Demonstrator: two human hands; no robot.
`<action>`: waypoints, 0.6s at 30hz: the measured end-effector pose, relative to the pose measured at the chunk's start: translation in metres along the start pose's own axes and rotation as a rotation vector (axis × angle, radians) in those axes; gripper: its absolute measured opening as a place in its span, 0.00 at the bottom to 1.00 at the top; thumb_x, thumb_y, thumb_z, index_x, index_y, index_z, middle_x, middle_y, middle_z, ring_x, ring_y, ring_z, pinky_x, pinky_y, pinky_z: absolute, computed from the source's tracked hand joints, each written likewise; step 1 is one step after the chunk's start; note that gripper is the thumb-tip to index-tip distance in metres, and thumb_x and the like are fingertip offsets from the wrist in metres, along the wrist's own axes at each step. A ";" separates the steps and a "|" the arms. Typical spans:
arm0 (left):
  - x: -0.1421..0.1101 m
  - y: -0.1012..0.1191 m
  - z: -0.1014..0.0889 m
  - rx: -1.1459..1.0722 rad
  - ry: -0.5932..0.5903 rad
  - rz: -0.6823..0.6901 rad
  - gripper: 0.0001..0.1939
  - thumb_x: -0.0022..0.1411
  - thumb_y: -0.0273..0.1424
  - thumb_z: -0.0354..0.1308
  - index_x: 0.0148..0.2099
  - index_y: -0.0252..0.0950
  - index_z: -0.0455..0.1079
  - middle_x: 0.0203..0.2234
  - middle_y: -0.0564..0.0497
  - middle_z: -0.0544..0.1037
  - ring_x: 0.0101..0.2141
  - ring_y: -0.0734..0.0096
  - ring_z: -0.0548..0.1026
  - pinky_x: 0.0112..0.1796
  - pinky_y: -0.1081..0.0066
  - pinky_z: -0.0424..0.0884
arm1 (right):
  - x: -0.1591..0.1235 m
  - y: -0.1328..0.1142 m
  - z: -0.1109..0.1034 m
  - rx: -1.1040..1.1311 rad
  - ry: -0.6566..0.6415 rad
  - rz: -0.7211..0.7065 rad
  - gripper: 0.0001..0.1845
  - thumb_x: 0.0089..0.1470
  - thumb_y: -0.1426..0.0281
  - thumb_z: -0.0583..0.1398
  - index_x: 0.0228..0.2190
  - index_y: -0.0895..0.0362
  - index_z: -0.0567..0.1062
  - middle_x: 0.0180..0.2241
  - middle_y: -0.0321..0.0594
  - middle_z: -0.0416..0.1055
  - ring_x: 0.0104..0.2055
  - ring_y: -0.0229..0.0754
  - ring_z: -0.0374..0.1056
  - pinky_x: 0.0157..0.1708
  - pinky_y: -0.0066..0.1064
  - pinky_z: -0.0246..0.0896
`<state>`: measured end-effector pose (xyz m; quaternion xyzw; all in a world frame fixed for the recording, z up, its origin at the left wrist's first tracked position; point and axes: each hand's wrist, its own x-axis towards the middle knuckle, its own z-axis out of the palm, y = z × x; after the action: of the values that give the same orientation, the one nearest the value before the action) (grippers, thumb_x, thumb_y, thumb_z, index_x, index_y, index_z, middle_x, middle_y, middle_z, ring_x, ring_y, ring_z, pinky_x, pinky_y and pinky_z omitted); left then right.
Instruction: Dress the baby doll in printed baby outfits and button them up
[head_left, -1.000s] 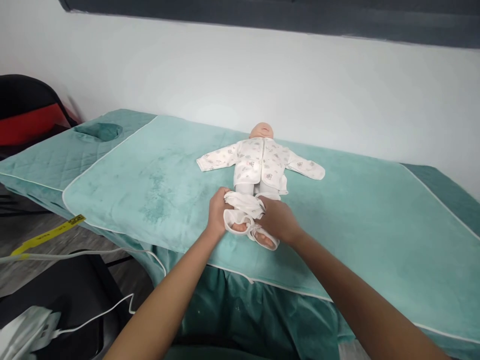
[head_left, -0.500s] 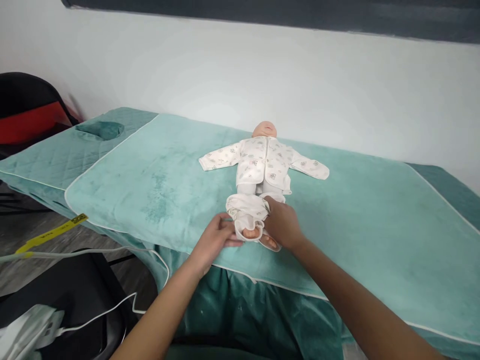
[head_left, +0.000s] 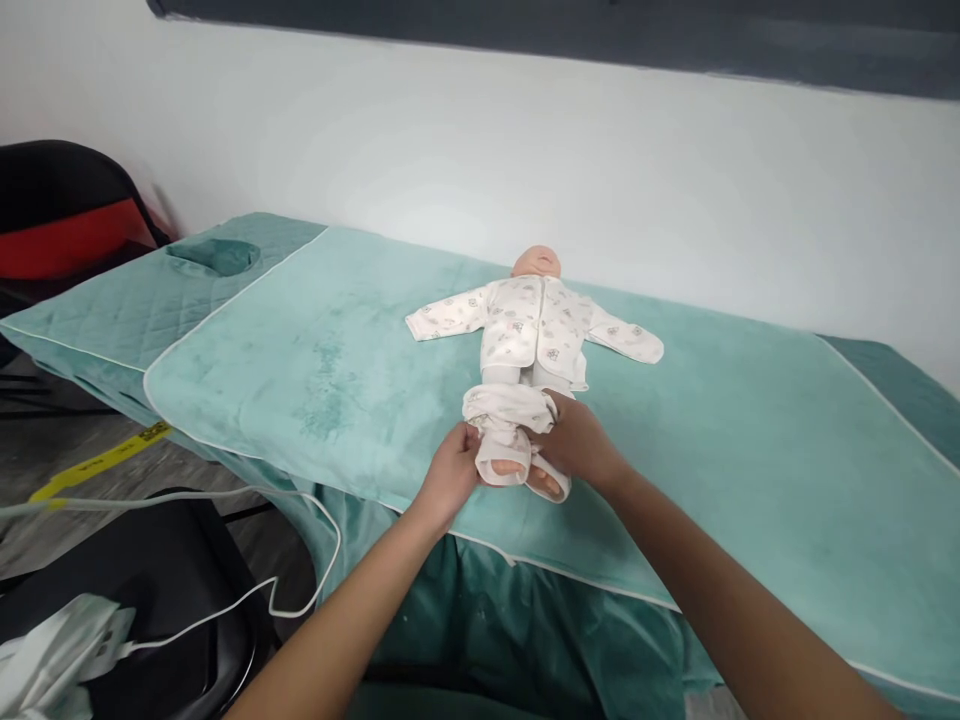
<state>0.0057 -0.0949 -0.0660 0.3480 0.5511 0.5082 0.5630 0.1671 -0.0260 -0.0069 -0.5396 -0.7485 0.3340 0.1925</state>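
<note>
A baby doll [head_left: 537, 262] lies on its back on the green bed [head_left: 360, 370], with its head near the white wall [head_left: 480, 150] and its arms spread wide in a white shirt [head_left: 511, 325] with little pictures on it. Its white pants [head_left: 508, 406] are all bunched up around its lower legs, and its toes [head_left: 510, 467] peek out of the leg holes. The left hand [head_left: 452, 468] pinches the pants beside one foot, and the right hand [head_left: 576, 438] grips the bunched cloth by the other leg, some fingers hidden.
</note>
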 end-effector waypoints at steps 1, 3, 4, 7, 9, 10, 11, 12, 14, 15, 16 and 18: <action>0.006 -0.001 0.000 0.096 0.073 0.077 0.07 0.59 0.33 0.55 0.33 0.36 0.64 0.26 0.54 0.71 0.29 0.72 0.69 0.32 0.72 0.66 | 0.000 -0.001 -0.002 0.047 -0.019 0.000 0.07 0.48 0.66 0.60 0.32 0.54 0.72 0.35 0.35 0.77 0.37 0.45 0.70 0.33 0.30 0.59; 0.016 0.000 -0.001 0.256 0.218 0.222 0.06 0.62 0.31 0.51 0.32 0.37 0.62 0.26 0.54 0.70 0.30 0.72 0.68 0.33 0.72 0.64 | -0.001 -0.001 -0.004 0.114 -0.055 -0.008 0.11 0.48 0.65 0.61 0.36 0.54 0.73 0.38 0.36 0.77 0.40 0.46 0.71 0.35 0.31 0.61; 0.020 0.002 -0.002 0.306 0.269 0.269 0.05 0.63 0.30 0.50 0.33 0.37 0.61 0.26 0.54 0.70 0.30 0.72 0.68 0.34 0.72 0.64 | -0.002 -0.002 -0.005 0.126 -0.071 -0.015 0.12 0.49 0.65 0.61 0.37 0.54 0.73 0.40 0.37 0.77 0.41 0.47 0.71 0.36 0.32 0.61; 0.027 0.008 -0.008 0.354 0.286 0.306 0.05 0.64 0.29 0.49 0.34 0.38 0.61 0.26 0.54 0.71 0.29 0.72 0.68 0.33 0.72 0.63 | -0.004 -0.004 -0.007 0.066 -0.089 -0.024 0.10 0.50 0.65 0.60 0.36 0.54 0.72 0.40 0.38 0.76 0.41 0.47 0.70 0.35 0.31 0.60; 0.028 0.010 -0.012 0.358 0.234 0.301 0.04 0.63 0.30 0.51 0.34 0.38 0.61 0.26 0.55 0.71 0.29 0.72 0.68 0.34 0.72 0.63 | -0.004 -0.005 -0.007 -0.043 -0.082 -0.027 0.07 0.50 0.67 0.59 0.33 0.54 0.70 0.37 0.37 0.76 0.38 0.45 0.69 0.32 0.30 0.58; 0.028 0.010 -0.015 0.360 0.221 0.306 0.03 0.63 0.29 0.52 0.35 0.37 0.62 0.27 0.55 0.71 0.29 0.72 0.68 0.34 0.72 0.64 | -0.003 -0.007 -0.007 -0.114 -0.073 -0.026 0.05 0.50 0.67 0.58 0.31 0.54 0.69 0.35 0.37 0.75 0.36 0.44 0.69 0.31 0.30 0.56; 0.028 0.010 -0.017 0.359 0.221 0.316 0.02 0.62 0.29 0.52 0.35 0.37 0.63 0.28 0.54 0.71 0.30 0.73 0.69 0.35 0.72 0.64 | -0.001 -0.008 -0.007 -0.190 -0.064 -0.028 0.04 0.50 0.68 0.58 0.29 0.54 0.67 0.33 0.37 0.74 0.34 0.44 0.67 0.29 0.30 0.54; 0.027 0.011 -0.019 0.354 0.232 0.329 0.01 0.62 0.29 0.53 0.36 0.37 0.63 0.29 0.54 0.72 0.31 0.73 0.69 0.36 0.72 0.65 | 0.002 -0.009 -0.007 -0.259 -0.057 -0.038 0.04 0.50 0.68 0.57 0.28 0.54 0.65 0.31 0.37 0.73 0.32 0.43 0.66 0.28 0.29 0.52; 0.028 0.015 -0.021 0.328 0.251 0.363 0.03 0.62 0.29 0.52 0.39 0.36 0.65 0.34 0.52 0.74 0.36 0.72 0.71 0.40 0.72 0.66 | 0.008 -0.013 -0.008 -0.352 -0.025 -0.061 0.07 0.51 0.67 0.57 0.25 0.54 0.62 0.28 0.37 0.71 0.30 0.42 0.64 0.27 0.29 0.49; 0.029 0.019 -0.021 0.311 0.249 0.383 0.05 0.63 0.30 0.52 0.40 0.36 0.67 0.37 0.50 0.74 0.39 0.71 0.71 0.42 0.71 0.66 | 0.010 -0.015 -0.008 -0.375 0.001 -0.067 0.08 0.52 0.66 0.56 0.25 0.53 0.61 0.28 0.38 0.71 0.29 0.41 0.63 0.26 0.30 0.48; 0.030 0.023 -0.021 0.297 0.235 0.402 0.07 0.63 0.31 0.52 0.42 0.36 0.67 0.40 0.49 0.75 0.42 0.69 0.72 0.44 0.71 0.66 | 0.013 -0.017 -0.007 -0.388 0.029 -0.066 0.09 0.53 0.65 0.55 0.25 0.53 0.60 0.28 0.39 0.70 0.29 0.41 0.62 0.26 0.30 0.47; 0.032 0.033 -0.020 0.285 0.159 0.429 0.10 0.64 0.34 0.52 0.45 0.36 0.68 0.43 0.47 0.75 0.46 0.68 0.71 0.47 0.70 0.66 | 0.015 -0.020 -0.004 -0.412 0.088 -0.047 0.11 0.55 0.62 0.54 0.25 0.53 0.60 0.29 0.40 0.69 0.28 0.41 0.61 0.26 0.30 0.46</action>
<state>-0.0242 -0.0596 -0.0467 0.4916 0.5732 0.5589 0.3426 0.1509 -0.0149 0.0093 -0.5639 -0.8043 0.1453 0.1185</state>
